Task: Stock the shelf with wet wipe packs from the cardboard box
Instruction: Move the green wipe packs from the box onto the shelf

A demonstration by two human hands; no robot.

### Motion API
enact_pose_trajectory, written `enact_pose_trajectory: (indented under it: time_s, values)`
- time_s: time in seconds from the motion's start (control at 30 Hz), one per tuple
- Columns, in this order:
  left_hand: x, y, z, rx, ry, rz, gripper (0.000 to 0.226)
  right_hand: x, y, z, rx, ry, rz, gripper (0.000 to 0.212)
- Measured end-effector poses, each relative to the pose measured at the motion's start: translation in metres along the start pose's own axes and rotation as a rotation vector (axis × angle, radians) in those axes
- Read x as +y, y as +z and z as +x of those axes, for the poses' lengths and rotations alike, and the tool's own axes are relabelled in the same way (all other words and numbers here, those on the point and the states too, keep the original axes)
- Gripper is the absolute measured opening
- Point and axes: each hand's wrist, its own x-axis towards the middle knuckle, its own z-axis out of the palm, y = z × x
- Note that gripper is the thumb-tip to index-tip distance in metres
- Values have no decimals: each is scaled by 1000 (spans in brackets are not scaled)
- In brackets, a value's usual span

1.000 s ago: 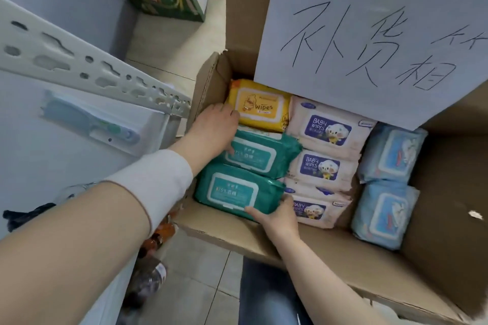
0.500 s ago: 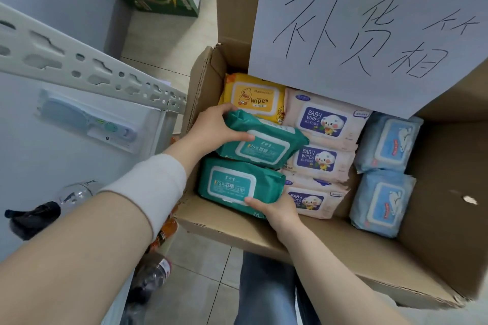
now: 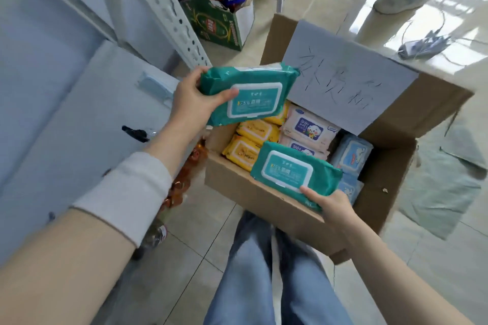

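Low and right of centre, my right hand [image 3: 334, 206] pinched the near edge of a teal pack [image 3: 290, 169], thumb on top, just above the front wall of the box [image 3: 250, 192]. Higher, left of centre, my left hand [image 3: 194, 103] gripped a second teal pack [image 3: 250, 95] by its end, fingers curled round it. Half a second before, both packs were still down in the box. Now both were lifted out, baring yellow packs [image 3: 245, 152] beneath. I judged the shelf [image 3: 92, 126] at the left came next.
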Motion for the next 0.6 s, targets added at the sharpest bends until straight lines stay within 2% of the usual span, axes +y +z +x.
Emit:
enact_pose_trajectory:
  time_s: [0.17, 0.27, 0.33, 0.43, 0.47, 0.6]
  values:
    - [93, -94, -100, 212, 133, -254, 23, -47, -15, -94, -186, -145, 28, 38]
    - [134, -162, -156, 315, 214, -355, 27, -94, -5, -151, -315, -302, -28, 61]
    - [150, -210, -190, 409, 271, -415, 26, -124, 15, -186, -373, -431, -63, 51]
    - [161, -265, -222, 548, 309, -465, 16, -164, 53, -228, -470, -581, -43, 11]
    - [160, -287, -234, 594, 316, -473, 15, -174, 71, -241, -515, -614, -41, 8]
    - [141, -366, -274, 750, 338, -490, 13, -214, 146, -292, -729, -653, -24, 28]
